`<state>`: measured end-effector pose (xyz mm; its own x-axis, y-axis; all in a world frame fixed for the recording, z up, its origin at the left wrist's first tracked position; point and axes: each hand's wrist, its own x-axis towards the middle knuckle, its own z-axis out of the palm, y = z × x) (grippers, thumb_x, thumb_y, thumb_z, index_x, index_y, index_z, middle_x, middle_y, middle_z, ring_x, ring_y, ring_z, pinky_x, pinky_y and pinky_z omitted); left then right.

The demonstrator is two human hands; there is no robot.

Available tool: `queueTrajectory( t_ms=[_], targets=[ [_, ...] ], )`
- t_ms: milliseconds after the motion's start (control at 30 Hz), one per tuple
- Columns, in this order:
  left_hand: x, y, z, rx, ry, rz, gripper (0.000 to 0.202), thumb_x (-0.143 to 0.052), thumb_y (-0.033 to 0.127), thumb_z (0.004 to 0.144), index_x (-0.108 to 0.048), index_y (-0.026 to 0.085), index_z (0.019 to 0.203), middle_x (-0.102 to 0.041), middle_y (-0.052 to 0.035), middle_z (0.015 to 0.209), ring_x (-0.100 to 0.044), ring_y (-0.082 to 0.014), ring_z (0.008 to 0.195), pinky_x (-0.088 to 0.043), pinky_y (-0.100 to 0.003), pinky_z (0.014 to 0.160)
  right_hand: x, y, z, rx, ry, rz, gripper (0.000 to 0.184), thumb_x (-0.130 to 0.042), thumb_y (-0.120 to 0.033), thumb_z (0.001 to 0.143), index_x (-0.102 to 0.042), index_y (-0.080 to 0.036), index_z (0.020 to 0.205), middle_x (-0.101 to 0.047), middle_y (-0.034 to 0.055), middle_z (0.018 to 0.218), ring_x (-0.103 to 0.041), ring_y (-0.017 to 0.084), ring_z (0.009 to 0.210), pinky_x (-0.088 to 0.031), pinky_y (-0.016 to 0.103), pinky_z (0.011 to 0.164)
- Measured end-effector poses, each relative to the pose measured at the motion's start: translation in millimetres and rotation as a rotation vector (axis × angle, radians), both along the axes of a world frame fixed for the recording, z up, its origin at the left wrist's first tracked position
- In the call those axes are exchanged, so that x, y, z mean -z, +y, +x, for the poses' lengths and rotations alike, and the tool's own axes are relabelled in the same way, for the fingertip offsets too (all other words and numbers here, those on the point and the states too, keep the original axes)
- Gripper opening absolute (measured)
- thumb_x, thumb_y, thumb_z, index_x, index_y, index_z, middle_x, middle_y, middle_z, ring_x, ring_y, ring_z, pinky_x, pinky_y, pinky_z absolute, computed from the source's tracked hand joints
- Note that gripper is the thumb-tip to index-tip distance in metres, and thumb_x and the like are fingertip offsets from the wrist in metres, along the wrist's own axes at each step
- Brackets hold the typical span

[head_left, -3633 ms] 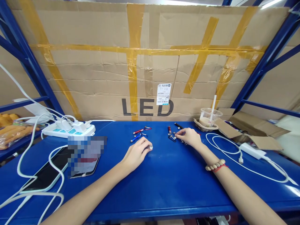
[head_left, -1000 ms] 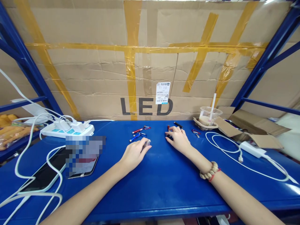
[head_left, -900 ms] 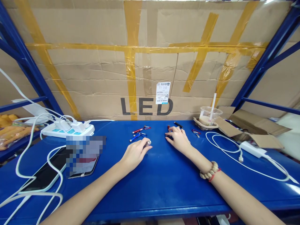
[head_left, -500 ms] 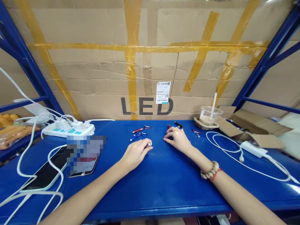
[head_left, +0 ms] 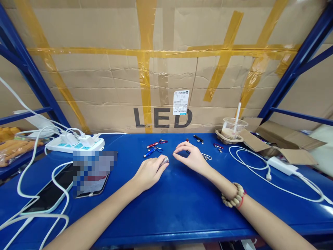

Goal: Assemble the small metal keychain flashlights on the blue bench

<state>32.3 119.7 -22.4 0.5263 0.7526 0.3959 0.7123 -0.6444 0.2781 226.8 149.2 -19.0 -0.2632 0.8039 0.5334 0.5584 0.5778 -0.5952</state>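
Note:
My left hand (head_left: 149, 171) rests on the blue table (head_left: 182, 205), fingers closed around a small silver cylindrical piece (head_left: 164, 160) whose end sticks out. My right hand (head_left: 189, 157) hovers just right of it, thumb and forefinger pinched together on something too small to make out. Beyond the hands lie a red pen light (head_left: 152, 145), a blue pen light (head_left: 150, 152), a black pen light (head_left: 198, 138) and small metal clips (head_left: 206, 156). A red clip (head_left: 217, 146) lies further right.
A white power strip (head_left: 75, 144) with plugs and white cables sits at back left, two phones (head_left: 49, 194) in front of it. A plastic cup with a straw (head_left: 232, 130), open cardboard box (head_left: 283, 142) and white charger cable (head_left: 267, 173) are right. A taped cardboard wall stands behind.
My right hand has left the pile of small parts and moved left toward my left hand, its fingers now pinched. My left hand has stayed in place on the silver piece.

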Motion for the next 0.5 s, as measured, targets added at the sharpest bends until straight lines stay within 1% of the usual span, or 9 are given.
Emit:
queueTrajectory(
  t_ms=[67, 133, 233, 500],
  targets=[
    [0.9, 0.8, -0.2, -0.010, 0.028, 0.016, 0.022, -0.031, 0.032, 0.092, -0.049, 0.019, 0.096, -0.063, -0.0019, 0.081, -0.062, -0.0169, 0.076, -0.044, -0.025, 0.066, -1.5, -5.7, -6.1, -0.086, 0.110, -0.011, 0.015, -0.061, -0.032, 0.074, -0.064, -0.017, 0.073, -0.058, 0.0039, 0.091, -0.056, 0.013, 0.085, -0.044, 0.028, 0.081],
    [1.3, 0.8, -0.4, -0.016, 0.051, 0.037, 0.023, -0.031, 0.032, 0.092, -0.050, 0.019, 0.096, -0.064, -0.0021, 0.080, -0.062, -0.0174, 0.074, -0.044, -0.025, 0.064, -2.6, -10.3, -10.8, -0.150, 0.132, 0.004, 0.014, -0.062, -0.032, 0.074, -0.065, -0.018, 0.075, -0.057, 0.0036, 0.092, -0.056, 0.013, 0.087, -0.044, 0.028, 0.082],
    [1.5, 0.1, -0.4, -0.015, 0.055, 0.048, 0.024, -0.029, 0.032, 0.093, -0.049, 0.019, 0.097, -0.065, -0.0021, 0.082, -0.062, -0.0171, 0.074, -0.043, -0.025, 0.064, -3.0, -13.3, -13.8, -0.190, 0.123, 0.025, 0.012, -0.062, -0.029, 0.075, -0.066, -0.019, 0.076, -0.057, 0.0032, 0.090, -0.055, 0.012, 0.087, -0.043, 0.028, 0.084],
    [3.4, 1.1, -1.5, -0.018, 0.063, 0.040, 0.024, -0.028, 0.033, 0.093, -0.049, 0.020, 0.096, -0.066, -0.0013, 0.086, -0.063, -0.0162, 0.077, -0.043, -0.024, 0.065, -1.1, -13.4, -13.5, -0.274, 0.114, -0.003, 0.012, -0.060, -0.027, 0.077, -0.066, -0.018, 0.076, -0.057, 0.0039, 0.092, -0.055, 0.012, 0.086, -0.045, 0.025, 0.076]
  ],
)
